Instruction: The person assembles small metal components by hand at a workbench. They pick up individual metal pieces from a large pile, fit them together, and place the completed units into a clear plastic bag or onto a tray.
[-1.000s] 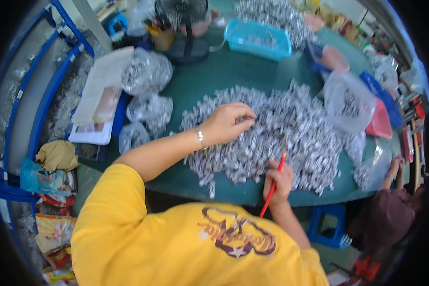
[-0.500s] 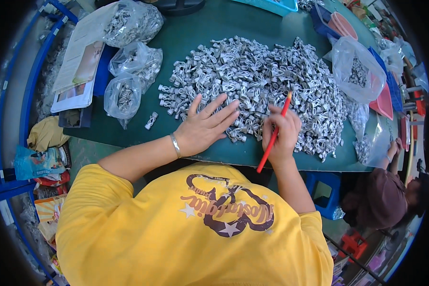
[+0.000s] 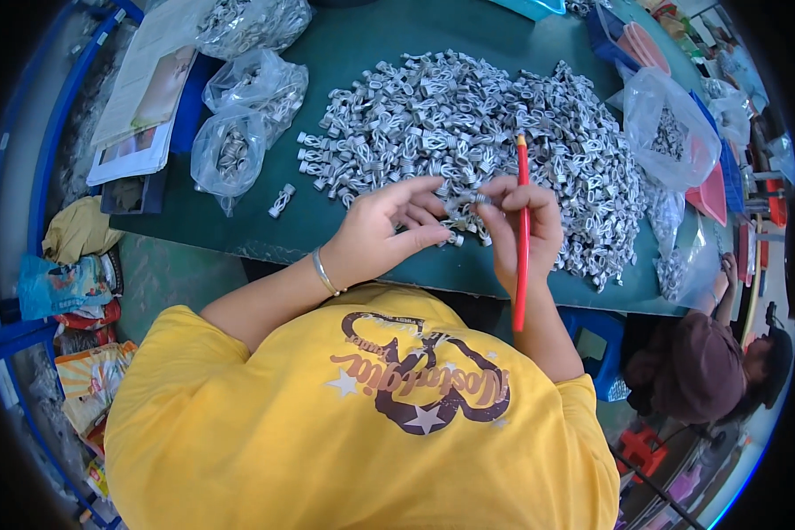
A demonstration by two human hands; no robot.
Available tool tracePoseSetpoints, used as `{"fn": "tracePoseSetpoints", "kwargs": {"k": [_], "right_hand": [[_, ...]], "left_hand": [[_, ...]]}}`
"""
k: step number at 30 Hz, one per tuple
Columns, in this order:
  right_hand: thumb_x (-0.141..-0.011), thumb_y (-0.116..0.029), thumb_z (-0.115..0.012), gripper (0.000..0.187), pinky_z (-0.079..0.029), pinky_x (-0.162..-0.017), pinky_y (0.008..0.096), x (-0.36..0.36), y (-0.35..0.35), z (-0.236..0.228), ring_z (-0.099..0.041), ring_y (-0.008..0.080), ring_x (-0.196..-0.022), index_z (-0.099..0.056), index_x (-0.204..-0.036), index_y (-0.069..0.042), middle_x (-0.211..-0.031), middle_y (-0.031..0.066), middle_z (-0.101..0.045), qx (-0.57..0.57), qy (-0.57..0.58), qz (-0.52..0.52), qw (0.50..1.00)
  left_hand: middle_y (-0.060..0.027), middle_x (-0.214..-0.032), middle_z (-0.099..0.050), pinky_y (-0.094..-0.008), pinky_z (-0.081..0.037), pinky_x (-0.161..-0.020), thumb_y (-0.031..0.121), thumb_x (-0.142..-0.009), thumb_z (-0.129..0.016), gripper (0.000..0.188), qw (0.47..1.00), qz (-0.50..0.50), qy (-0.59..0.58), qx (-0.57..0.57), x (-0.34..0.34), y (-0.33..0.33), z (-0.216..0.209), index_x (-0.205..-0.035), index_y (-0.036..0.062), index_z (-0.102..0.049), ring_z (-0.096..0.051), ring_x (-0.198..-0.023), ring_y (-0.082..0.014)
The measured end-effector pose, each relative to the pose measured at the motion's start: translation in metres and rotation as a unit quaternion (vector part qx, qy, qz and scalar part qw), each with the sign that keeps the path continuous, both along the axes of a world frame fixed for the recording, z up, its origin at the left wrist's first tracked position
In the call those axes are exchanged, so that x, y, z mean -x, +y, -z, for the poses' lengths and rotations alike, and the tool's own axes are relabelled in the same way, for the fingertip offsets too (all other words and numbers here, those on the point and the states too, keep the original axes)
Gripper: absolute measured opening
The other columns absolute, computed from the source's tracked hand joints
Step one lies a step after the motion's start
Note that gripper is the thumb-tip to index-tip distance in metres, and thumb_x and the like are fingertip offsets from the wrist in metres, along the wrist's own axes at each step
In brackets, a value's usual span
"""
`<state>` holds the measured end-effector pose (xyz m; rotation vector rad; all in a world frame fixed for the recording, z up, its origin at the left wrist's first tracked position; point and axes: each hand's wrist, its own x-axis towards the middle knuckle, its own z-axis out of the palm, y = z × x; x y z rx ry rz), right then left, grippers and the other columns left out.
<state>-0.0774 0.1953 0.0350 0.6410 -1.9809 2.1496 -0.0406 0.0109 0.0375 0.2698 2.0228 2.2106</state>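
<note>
Picking apart this one from my remote seat, here's how I'd handle the step in hand:

left hand: fingers half spread, thumb and forefinger tips closing on one small grey coiled piece right at the near edge of the heap, so it's pinching, not flat on the table
right hand: fingertips meet the same piece from the other side, while the red stick sits tucked along the palm, its tip up over the heap and its tail toward the body
where the piece is: between both sets of fingertips, just above the green table, touching or nearly touching the big pile of grey pieces; can't tell if it's fully lifted
how I'd do it well: I'd keep the pinch light and near the piece's ends so the coil doesn't spring away, and work close to the pile's edge
stick tip: my guess is it should stay parked against the palm until the piece is steady
watch out: neighbours tangle easily, I'd tease one free before pulling
stray piece: lies alone near the clear bags, well apart from the hands, leave it for later
</note>
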Motion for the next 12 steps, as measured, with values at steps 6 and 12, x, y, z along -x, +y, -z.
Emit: {"fn": "tracePoseSetpoints", "kwargs": {"k": [6, 12], "right_hand": [[-0.079, 0.015, -0.054, 0.026, -0.048, -0.076, 0.0262, -0.014, 0.001, 0.002, -0.057, 0.0145, -0.082, -0.042, -0.093, -0.004, -0.098, 0.0161, -0.057, 0.043, -0.033, -0.095, 0.994], [-0.087, 0.008, -0.047, 0.019, -0.05, -0.073, 0.0235, -0.02, 0.003, 0.006, -0.06, 0.0151, -0.08, -0.041, -0.1, -0.005, -0.11, 0.0205, -0.053, 0.039, -0.159, -0.1, 0.981]], "left_hand": [[-0.0094, -0.089, -0.064, -0.0226, -0.052, -0.069, -0.001, -0.081, -0.063, 0.022, 0.992, -0.016, -0.081, -0.099, -0.004, -0.003, 0.003, -0.102, -0.0065, -0.059, -0.062, -0.076, -0.012], [-0.0078, -0.097, -0.06, -0.0201, -0.05, -0.071, -0.002, -0.078, -0.066, 0.022, 0.993, -0.041, 0.08, 0.083, -0.009, -0.011, 0.01, -0.1, -0.0035, -0.06, -0.06, -0.083, -0.01]]}}
